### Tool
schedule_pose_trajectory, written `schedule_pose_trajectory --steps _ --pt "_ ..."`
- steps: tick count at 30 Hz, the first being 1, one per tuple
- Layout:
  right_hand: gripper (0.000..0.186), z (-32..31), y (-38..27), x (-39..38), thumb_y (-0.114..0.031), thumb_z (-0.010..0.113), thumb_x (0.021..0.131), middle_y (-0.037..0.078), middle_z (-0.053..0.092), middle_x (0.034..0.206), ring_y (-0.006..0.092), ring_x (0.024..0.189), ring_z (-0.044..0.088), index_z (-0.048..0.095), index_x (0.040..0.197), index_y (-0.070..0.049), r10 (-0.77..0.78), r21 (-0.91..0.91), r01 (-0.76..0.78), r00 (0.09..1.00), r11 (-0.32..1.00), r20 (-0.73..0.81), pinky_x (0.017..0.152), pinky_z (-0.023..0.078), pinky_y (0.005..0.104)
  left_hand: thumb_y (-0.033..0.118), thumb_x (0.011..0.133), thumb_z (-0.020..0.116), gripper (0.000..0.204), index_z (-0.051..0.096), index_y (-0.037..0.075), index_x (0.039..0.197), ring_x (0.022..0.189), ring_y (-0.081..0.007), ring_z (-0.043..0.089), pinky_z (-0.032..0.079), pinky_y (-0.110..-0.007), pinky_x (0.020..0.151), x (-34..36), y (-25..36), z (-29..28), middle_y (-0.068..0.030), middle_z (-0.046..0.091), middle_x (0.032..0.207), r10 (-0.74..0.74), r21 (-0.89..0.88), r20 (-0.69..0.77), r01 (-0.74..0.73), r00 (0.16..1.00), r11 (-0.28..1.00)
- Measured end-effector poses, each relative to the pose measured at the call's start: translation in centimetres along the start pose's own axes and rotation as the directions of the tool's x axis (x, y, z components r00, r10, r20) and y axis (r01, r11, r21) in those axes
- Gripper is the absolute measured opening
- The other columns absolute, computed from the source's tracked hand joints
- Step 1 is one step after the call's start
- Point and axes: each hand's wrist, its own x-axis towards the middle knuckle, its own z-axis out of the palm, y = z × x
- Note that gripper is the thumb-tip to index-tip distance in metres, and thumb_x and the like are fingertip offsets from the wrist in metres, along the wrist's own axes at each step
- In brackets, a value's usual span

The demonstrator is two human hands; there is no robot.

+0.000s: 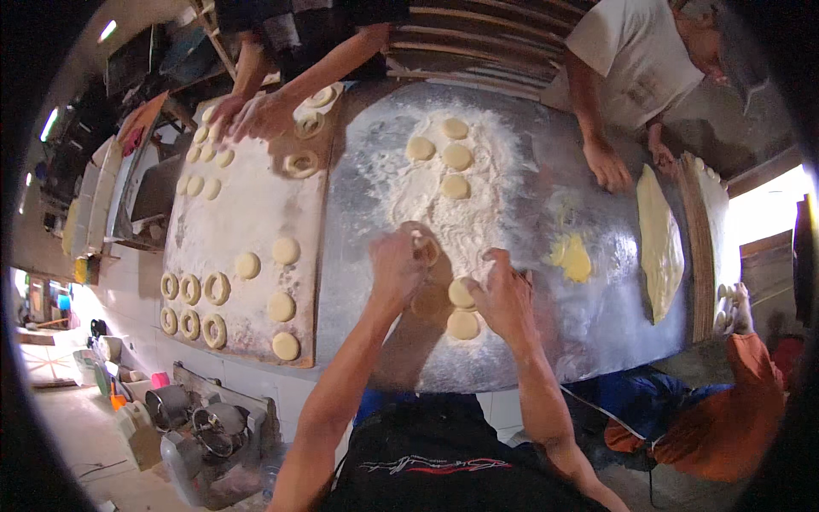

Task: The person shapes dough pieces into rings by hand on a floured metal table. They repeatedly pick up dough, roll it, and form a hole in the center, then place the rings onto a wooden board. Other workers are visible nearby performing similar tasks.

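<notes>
My left hand point(397, 263) is raised a little over the metal tabletop, its fingers closed on a pale dough ring point(426, 248) that they partly hide. To the right, my right hand point(505, 295) has its fingers apart, with the thumb at the edge of a round dough disc point(461, 293). Just nearer to me, another dough disc point(463, 325) lies against that one. Beyond my hands several dough discs point(455, 156) rest on a patch of white flour point(409, 194).
On the left, a floured board point(230, 243) bears dough rings point(217, 288) and discs point(284, 250); a co-worker's hands point(256, 118) work at its far end. At right are yellow grease point(573, 258), a long dough sheet point(659, 243), stacked boards point(698, 247) and two more people.
</notes>
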Motion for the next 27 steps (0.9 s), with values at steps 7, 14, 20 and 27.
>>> schedule_pose_trajectory --steps 7,14,20,27 --pt "0.024 0.0 -1.0 2.2 -0.014 0.063 0.090 0.013 0.063 0.079 0.0231 0.074 0.066 0.052 0.108 -0.003 -0.054 0.502 0.049 0.999 0.864 -0.006 0.067 0.050 0.0344 0.001 0.074 0.066 0.060 0.049 0.006 0.131 0.091 -0.0186 0.064 0.049 -0.032 0.083 -2.8 2.9 -1.3 -0.0130 0.069 0.094 -0.121 -0.554 0.032 0.118 0.992 0.824" --pt "0.030 2.6 -3.3 1.0 -0.017 0.067 0.086 0.007 0.061 0.093 0.0122 0.082 0.058 0.054 0.109 -0.003 -0.012 0.725 -0.232 0.949 0.648 0.314 0.072 0.050 0.0278 0.002 0.073 0.068 0.073 0.040 0.010 0.140 0.074 -0.0137 0.058 0.048 -0.028 0.066 -5.7 5.7 -5.1 -0.0023 0.058 0.076 -0.253 -0.680 0.039 0.211 0.967 0.702" --pt "0.033 2.7 -8.8 0.5 -0.005 0.066 0.074 0.003 0.046 0.080 0.0129 0.076 0.051 0.042 0.097 -0.007 -0.310 0.894 -0.353 0.848 0.277 0.430 0.067 0.046 0.0272 0.010 0.070 0.075 0.097 0.021 0.018 0.150 0.070 -0.0286 0.061 0.050 -0.039 0.065 -7.4 1.6 -9.8 -0.0188 0.061 0.100 0.042 -0.544 -0.009 -0.040 0.999 0.838" --pt "0.033 6.6 -13.8 1.5 0.003 0.057 0.074 0.008 0.043 0.080 0.0201 0.076 0.046 0.036 0.098 -0.003 -0.179 0.211 0.181 0.983 0.961 -0.029 0.071 0.043 0.0371 0.010 0.076 0.067 0.095 0.011 0.017 0.152 0.091 -0.0408 0.065 0.054 -0.045 0.067 -7.0 -1.3 -12.6 -0.0279 0.057 0.119 0.066 -0.308 0.028 -0.054 0.997 0.950"
